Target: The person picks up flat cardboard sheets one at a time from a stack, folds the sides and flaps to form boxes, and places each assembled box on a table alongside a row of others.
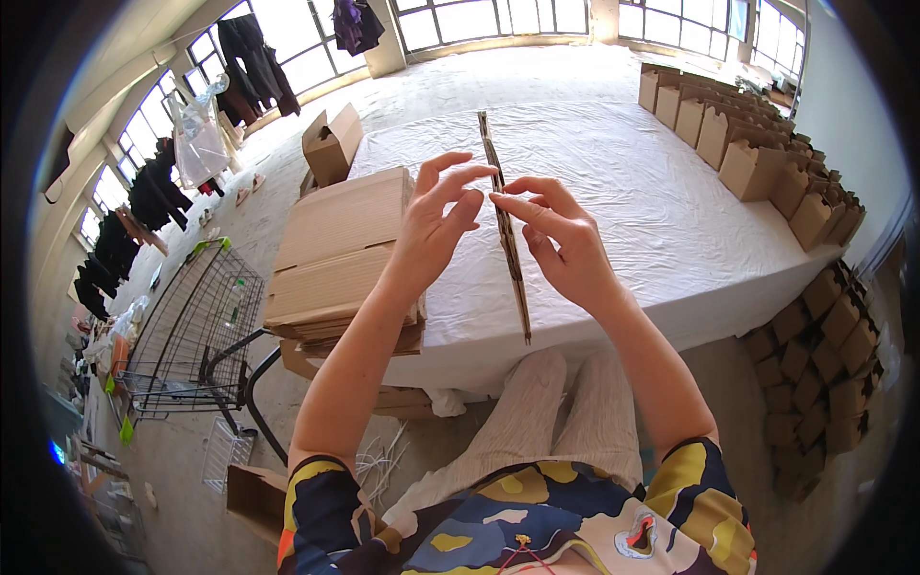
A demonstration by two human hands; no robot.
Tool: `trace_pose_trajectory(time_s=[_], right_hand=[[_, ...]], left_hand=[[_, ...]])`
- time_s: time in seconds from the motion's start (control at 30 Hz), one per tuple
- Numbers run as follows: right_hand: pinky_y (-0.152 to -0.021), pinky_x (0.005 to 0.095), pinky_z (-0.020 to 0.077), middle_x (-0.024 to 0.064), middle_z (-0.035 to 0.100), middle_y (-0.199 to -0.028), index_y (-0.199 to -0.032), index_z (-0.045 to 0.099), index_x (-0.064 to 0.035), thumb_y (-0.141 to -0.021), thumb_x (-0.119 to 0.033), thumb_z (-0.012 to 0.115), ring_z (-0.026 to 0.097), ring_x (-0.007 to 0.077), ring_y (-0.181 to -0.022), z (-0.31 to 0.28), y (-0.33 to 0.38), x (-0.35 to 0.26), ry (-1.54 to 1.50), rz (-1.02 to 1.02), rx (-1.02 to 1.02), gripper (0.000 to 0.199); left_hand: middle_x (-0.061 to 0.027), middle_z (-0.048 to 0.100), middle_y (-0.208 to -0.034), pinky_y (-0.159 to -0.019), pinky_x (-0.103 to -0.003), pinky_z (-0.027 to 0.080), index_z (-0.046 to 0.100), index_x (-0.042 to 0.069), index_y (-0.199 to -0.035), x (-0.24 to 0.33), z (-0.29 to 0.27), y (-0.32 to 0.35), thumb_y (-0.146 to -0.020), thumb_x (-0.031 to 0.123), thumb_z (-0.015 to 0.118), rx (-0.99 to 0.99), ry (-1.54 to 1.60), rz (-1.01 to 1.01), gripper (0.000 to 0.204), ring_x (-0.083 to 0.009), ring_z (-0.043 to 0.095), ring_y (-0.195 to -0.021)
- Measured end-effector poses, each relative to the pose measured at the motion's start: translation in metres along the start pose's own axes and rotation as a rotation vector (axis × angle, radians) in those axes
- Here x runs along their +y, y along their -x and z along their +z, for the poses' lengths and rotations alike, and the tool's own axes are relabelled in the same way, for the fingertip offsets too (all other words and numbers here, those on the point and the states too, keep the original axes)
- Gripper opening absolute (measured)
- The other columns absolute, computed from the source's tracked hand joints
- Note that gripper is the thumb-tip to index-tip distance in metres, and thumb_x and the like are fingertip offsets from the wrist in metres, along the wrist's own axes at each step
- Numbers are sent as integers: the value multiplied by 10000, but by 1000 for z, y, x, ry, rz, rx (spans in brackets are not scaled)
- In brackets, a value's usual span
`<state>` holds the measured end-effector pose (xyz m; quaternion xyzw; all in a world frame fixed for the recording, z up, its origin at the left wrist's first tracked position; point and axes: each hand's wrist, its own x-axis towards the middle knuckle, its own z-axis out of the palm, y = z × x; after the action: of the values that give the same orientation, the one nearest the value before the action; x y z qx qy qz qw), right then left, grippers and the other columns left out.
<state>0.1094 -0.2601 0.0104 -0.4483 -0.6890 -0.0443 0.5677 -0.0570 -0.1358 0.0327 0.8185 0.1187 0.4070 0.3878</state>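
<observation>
A flattened cardboard box (514,273) stands on its edge on the white-covered table, showing several thin layers from above. My left hand (436,225) is at its left side, fingers apart and bent, with the fingertips close to or touching the upper edge. From the right, the forefinger of my right hand (567,240) reaches over that edge, and the thumb lies near the right face. The box rests lightly in these right fingers. Left of it, partly behind my left forearm, lies a stack of flat cardboard (331,235).
A white cloth covers the table (632,220). Rows of folded boxes (752,168) stand along its far right side, and more boxes (815,359) are piled on the floor. An open box (333,144) sits beyond the stack. A wire cart (192,335) stands at left.
</observation>
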Motion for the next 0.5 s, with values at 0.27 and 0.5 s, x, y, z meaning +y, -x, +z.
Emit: trace_pose_trajectory(time_s=[0.27, 0.5], right_hand=[[-780, 338, 595, 120, 634, -1233, -1230, 731, -87, -828, 189, 535, 701, 241, -940, 0, 3, 0, 14, -3, 60, 525], [-733, 311, 576, 121, 639, -1234, -1148, 722, -51, -834, 181, 544, 706, 225, -921, -19, 7, -1, 104, 64, 157, 430]], left_hand=[[-120, 534, -1468, -825, -298, 615, 716, 60, -1196, -5, -5, 4, -1040, 236, 612, 57, 151, -87, 256, -169, 675, -1078], [-128, 624, -1339, -705, -194, 492, 657, 63, -1074, -14, -44, 7, -942, 177, 693, 135, 24, -368, 178, -56, 582, -869]])
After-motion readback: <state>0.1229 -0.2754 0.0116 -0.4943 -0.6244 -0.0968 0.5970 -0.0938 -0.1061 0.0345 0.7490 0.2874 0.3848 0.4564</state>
